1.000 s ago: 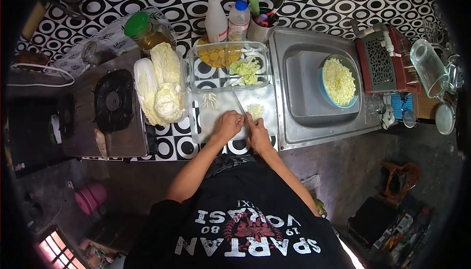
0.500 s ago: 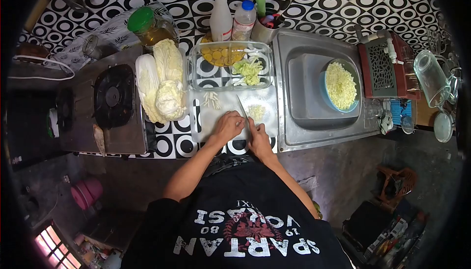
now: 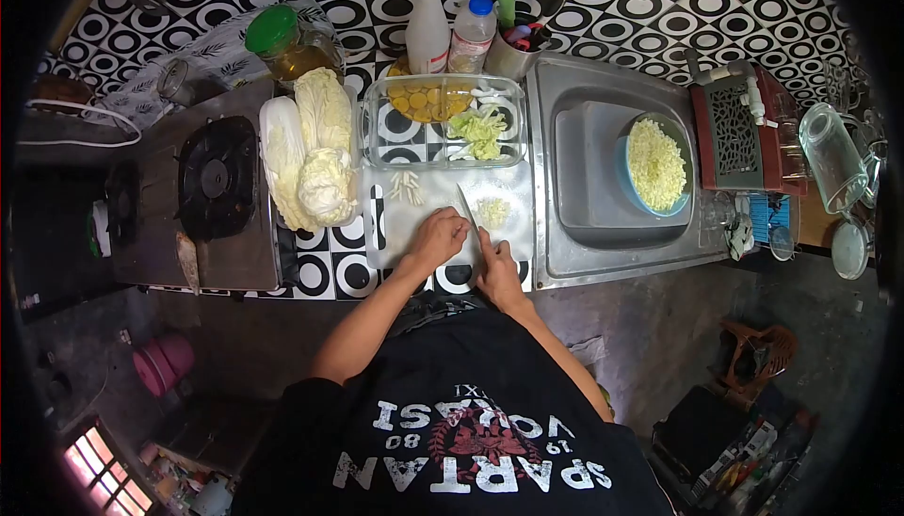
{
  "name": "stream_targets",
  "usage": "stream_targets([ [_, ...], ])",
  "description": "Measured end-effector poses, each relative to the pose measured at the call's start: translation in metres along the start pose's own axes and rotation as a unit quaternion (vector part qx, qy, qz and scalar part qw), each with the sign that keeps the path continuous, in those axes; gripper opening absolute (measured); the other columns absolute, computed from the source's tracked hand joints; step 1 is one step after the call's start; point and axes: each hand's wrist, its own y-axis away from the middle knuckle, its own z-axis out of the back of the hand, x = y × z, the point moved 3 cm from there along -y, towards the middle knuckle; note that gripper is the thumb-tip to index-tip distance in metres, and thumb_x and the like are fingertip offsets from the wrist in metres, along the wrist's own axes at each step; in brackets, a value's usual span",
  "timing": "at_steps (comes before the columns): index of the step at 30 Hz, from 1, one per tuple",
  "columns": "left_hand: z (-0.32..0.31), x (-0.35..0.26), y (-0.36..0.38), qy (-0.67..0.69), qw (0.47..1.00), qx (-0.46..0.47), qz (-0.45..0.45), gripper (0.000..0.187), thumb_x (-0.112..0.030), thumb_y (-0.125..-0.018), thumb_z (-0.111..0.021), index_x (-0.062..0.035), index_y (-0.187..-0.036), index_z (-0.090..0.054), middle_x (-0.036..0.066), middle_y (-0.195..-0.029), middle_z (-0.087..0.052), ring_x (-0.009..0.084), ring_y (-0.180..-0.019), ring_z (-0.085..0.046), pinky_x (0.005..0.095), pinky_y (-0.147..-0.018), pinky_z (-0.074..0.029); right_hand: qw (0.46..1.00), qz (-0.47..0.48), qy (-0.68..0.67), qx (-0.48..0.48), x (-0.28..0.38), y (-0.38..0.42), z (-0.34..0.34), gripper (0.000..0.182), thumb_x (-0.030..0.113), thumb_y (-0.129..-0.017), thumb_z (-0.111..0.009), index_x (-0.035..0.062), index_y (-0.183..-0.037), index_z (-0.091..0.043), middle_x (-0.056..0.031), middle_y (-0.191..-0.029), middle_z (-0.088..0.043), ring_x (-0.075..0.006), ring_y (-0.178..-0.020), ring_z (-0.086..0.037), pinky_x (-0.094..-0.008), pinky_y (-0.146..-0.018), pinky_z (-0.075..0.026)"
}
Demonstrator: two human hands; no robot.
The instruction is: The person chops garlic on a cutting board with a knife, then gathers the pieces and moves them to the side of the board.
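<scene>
We hold a knife (image 3: 466, 207) over the white cutting board (image 3: 400, 224).
Our right hand (image 3: 501, 273) has its grip closed around the handle; our left hand (image 3: 441, 237) bunches its fingers beside the blade, though we cannot tell what its grip has hold of. Chopped pale pieces (image 3: 493, 212) lie right of the blade, pale strips (image 3: 407, 188) at the board's upper left.

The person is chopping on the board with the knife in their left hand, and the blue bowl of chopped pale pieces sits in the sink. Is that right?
Not quite: the knife is in the right hand, not the left hand, as the head view shows. The blue bowl of chopped pale pieces does sit in the sink.
</scene>
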Motion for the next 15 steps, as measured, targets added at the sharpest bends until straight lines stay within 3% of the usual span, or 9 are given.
stream_targets([
  [6, 0.001, -0.001, 0.0, -0.016, 1.0, 0.021, -0.005, 0.013, -0.015, -0.079, -0.059, -0.0043, -0.078, -0.067, 0.011, -0.078, -0.058, 0.0307, -0.082, -0.057, 0.0396, -0.075, -0.046, 1.0, 0.006, -0.006, -0.002, 0.009, -0.019, 0.007, 0.086, -0.006, -0.063, -0.064, 0.0142, -0.139, -0.03, -0.0231, -0.093, -0.046, -0.0415, -0.074, -0.057, -0.0451, -0.072, -0.05],
  [11, 0.004, -0.003, 0.0, 0.011, 0.999, 0.019, 0.041, 0.01, -0.013, -0.078, -0.062, -0.0055, -0.079, -0.068, 0.01, -0.077, -0.058, 0.0292, -0.077, -0.058, 0.038, -0.07, -0.047, 1.0, -0.003, -0.007, 0.023, 0.012, -0.011, 0.017, 0.086, -0.005, -0.063, -0.064, 0.0135, -0.14, -0.029, -0.0251, -0.093, -0.046, -0.0419, -0.074, -0.058, -0.0455, -0.071, -0.05],
  [15, 0.005, -0.003, -0.001, 0.02, 0.999, 0.023, 0.027, 0.01, -0.013, -0.077, -0.064, -0.0058, -0.083, -0.068, 0.01, -0.075, -0.057, 0.0276, -0.075, -0.058, 0.0366, -0.068, -0.047, 1.0, 0.0, -0.008, 0.018, 0.006, 0.003, 0.011, 0.085, -0.005, -0.065, -0.062, 0.0126, -0.14, -0.028, -0.0255, -0.092, -0.046, -0.0417, -0.074, -0.058, -0.0452, -0.07, -0.05],
])
